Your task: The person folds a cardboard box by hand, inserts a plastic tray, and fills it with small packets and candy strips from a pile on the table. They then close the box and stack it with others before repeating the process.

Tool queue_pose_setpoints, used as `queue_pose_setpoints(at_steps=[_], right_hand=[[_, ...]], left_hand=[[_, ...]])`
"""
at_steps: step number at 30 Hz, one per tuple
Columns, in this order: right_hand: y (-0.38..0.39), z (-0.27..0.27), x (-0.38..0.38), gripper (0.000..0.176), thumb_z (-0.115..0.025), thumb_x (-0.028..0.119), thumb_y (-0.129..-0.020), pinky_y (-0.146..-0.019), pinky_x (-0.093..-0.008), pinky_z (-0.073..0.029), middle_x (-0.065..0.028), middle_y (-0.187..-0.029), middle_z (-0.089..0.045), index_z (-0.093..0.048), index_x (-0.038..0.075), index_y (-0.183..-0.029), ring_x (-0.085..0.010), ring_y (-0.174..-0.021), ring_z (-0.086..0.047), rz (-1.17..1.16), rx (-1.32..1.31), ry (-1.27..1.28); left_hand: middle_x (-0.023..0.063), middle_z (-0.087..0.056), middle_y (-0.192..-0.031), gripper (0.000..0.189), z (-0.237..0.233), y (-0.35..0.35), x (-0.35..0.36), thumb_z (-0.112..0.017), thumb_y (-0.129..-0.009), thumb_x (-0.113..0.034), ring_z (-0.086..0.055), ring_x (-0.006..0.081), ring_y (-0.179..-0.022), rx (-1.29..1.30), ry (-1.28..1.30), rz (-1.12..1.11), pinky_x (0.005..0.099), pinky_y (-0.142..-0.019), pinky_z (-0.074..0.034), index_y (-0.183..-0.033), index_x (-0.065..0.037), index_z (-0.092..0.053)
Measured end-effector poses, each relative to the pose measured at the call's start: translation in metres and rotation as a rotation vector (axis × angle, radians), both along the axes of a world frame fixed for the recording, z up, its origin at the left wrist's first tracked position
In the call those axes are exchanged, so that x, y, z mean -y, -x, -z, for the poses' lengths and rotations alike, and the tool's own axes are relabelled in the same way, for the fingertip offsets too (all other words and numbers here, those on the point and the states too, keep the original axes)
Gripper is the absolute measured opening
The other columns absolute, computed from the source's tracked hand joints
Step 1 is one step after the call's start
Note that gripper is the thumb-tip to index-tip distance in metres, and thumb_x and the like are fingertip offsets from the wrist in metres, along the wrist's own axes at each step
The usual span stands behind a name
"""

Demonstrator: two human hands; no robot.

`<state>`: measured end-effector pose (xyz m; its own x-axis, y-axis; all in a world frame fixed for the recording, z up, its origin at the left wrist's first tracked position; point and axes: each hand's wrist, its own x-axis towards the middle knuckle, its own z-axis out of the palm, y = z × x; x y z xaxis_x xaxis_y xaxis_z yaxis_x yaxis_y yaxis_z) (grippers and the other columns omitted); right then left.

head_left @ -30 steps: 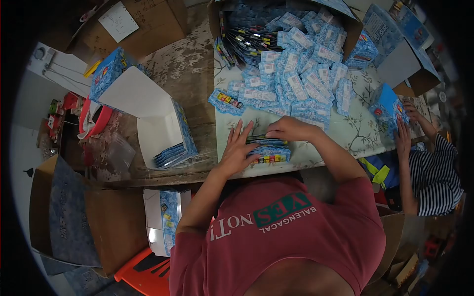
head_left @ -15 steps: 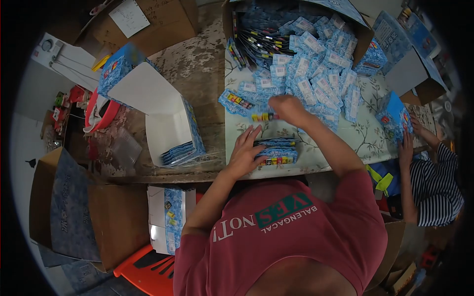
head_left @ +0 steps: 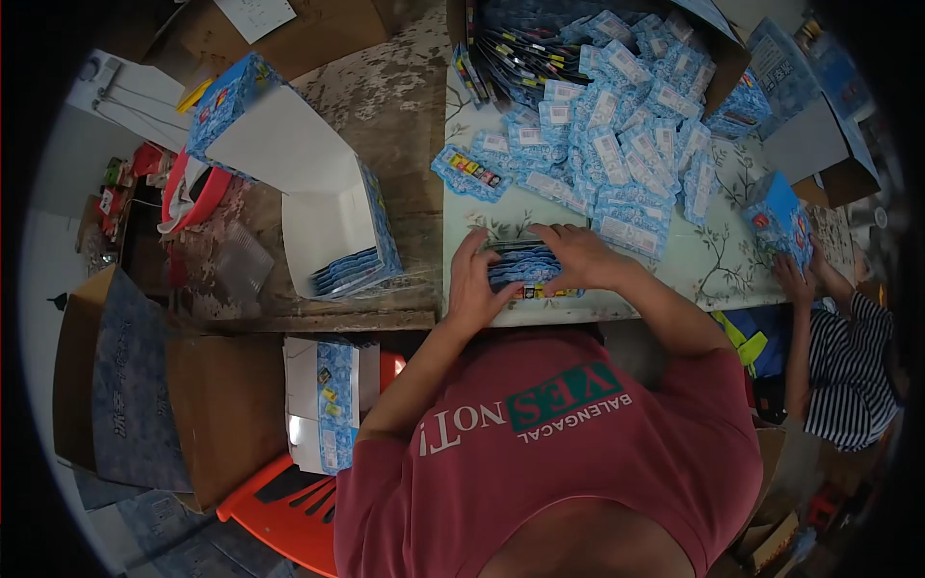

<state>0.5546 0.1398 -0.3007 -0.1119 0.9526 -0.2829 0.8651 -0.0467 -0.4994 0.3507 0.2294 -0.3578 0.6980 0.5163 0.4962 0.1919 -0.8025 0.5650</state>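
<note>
A stack of blue packets (head_left: pixel 525 265) lies near the table's front edge, between my two hands. My left hand (head_left: pixel 474 284) curves round the stack's left end, thumb and fingers bent about it. My right hand (head_left: pixel 583 258) grips the right side of the same stack, its thumb toward the front. Beyond my hands a heap of blue packets (head_left: pixel 631 125) spills from a large carton onto the floral cloth. One packet with yellow and red pictures (head_left: pixel 470 173) lies at the heap's left.
An open display box (head_left: pixel 328 231) with packets inside stands on the bare wood at left. A large carton (head_left: pixel 226 424) is below it, beside an orange chair (head_left: pixel 279 520). At right, another person's hands (head_left: pixel 798 279) hold a blue box (head_left: pixel 779 220).
My right hand has come down from the heap to the stack, and the packet it carried is no longer seen apart. The view has shifted slightly. The co-worker's blue box has turned.
</note>
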Motion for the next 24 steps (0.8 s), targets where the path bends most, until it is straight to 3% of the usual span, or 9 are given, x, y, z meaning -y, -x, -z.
queue_pose_setpoints(at_steps=[3,4,7,11,15,17,19,22,24], right_hand=[[0.007,0.015,0.009,0.09,-0.078,0.035,-0.058,-0.087,-0.0424,-0.042,-0.0228,-0.111,-0.052,-0.031,0.009,-0.131,-0.0389,-0.105,-0.05,-0.033,0.085,-0.152],[0.009,0.019,0.011,0.089,-0.077,0.033,-0.058,-0.085,-0.0431,-0.043,-0.0226,-0.109,-0.052,-0.032,0.009,-0.131,-0.0386,-0.103,-0.051,-0.097,0.118,-0.25],[0.013,0.018,0.006,0.084,-0.076,0.031,-0.06,-0.083,-0.0439,-0.044,-0.0215,-0.106,-0.053,-0.034,0.01,-0.13,-0.038,-0.1,-0.052,-0.014,0.096,-0.207],[0.01,0.021,0.003,0.082,-0.076,0.031,-0.06,-0.082,-0.0438,-0.044,-0.0209,-0.103,-0.054,-0.035,0.009,-0.128,-0.0382,-0.095,-0.053,-0.022,0.081,-0.263],[0.016,0.004,-0.02,0.079,-0.077,0.028,-0.057,-0.081,-0.0414,-0.046,-0.0208,-0.102,-0.056,-0.041,0.006,-0.124,-0.0366,-0.093,-0.056,0.061,-0.042,-0.299],[0.027,-0.01,-0.044,0.079,-0.077,0.027,-0.059,-0.085,-0.0388,-0.045,-0.0209,-0.107,-0.057,-0.039,0.007,-0.125,-0.0332,-0.099,-0.057,0.23,-0.151,-0.28],[0.056,-0.056,-0.085,0.081,-0.078,0.027,-0.059,-0.084,-0.0378,-0.045,-0.0203,-0.107,-0.058,-0.038,0.007,-0.127,-0.0315,-0.098,-0.059,0.27,-0.398,-0.307],[0.107,-0.082,-0.16,0.084,-0.079,0.028,-0.059,-0.083,-0.037,-0.046,-0.0183,-0.106,-0.058,-0.036,0.007,-0.127,-0.0284,-0.098,-0.058,0.171,-0.535,-0.434],[0.141,-0.091,-0.205,0.083,-0.078,0.029,-0.059,-0.081,-0.0393,-0.046,-0.02,-0.104,-0.059,-0.037,0.006,-0.127,-0.0314,-0.096,-0.059,0.137,-0.559,-0.481]], left_hand=[[0.0252,-0.033,-0.132,0.101,0.017,0.01,0.007,-0.083,-0.06,-0.019,-0.036,0.0374,-0.122,-0.028,0.445,-0.037,0.042,-0.099,-0.034,-0.137,0.001,-0.019],[0.0252,-0.033,-0.132,0.101,0.015,0.012,0.008,-0.083,-0.06,-0.019,-0.036,0.0374,-0.122,-0.031,0.446,-0.046,0.042,-0.099,-0.034,-0.137,0.001,-0.019],[0.0272,-0.024,-0.139,0.118,0.017,0.009,0.005,-0.083,-0.061,-0.021,-0.028,0.0385,-0.129,-0.071,0.741,0.128,0.0397,-0.103,-0.03,-0.141,0.0,0.001],[0.0275,-0.018,-0.142,0.117,0.018,0.008,-0.004,-0.082,-0.062,-0.023,-0.023,0.0396,-0.132,-0.055,0.699,0.158,0.0407,-0.104,-0.028,-0.141,-0.001,0.001],[0.0257,-0.024,-0.141,0.089,-0.031,0.041,-0.029,-0.072,-0.073,-0.019,-0.022,0.0385,-0.133,-0.008,0.221,0.056,0.0429,-0.105,-0.025,-0.14,0.0,-0.017],[0.0246,-0.033,-0.137,0.071,-0.048,0.084,-0.053,-0.067,-0.077,-0.014,-0.028,0.0366,-0.13,0.207,-0.097,-0.298,0.0433,-0.104,-0.027,-0.135,0.001,-0.03],[0.0223,-0.04,-0.132,0.058,-0.064,0.118,-0.08,-0.062,-0.081,-0.012,-0.039,0.0369,-0.123,0.324,-0.165,-0.802,0.0409,-0.1,-0.033,-0.131,0.002,-0.037],[0.0207,-0.053,-0.12,0.042,-0.039,0.159,-0.119,-0.056,-0.085,-0.013,-0.053,0.0337,-0.107,0.32,0.005,-1.07,0.037,-0.089,-0.041,-0.121,0.005,-0.047],[0.0181,-0.063,-0.097,0.031,-0.021,0.184,-0.138,-0.05,-0.088,-0.016,-0.06,0.0253,-0.086,0.401,0.675,-0.882,0.0339,-0.076,-0.045,-0.109,0.007,-0.056]])
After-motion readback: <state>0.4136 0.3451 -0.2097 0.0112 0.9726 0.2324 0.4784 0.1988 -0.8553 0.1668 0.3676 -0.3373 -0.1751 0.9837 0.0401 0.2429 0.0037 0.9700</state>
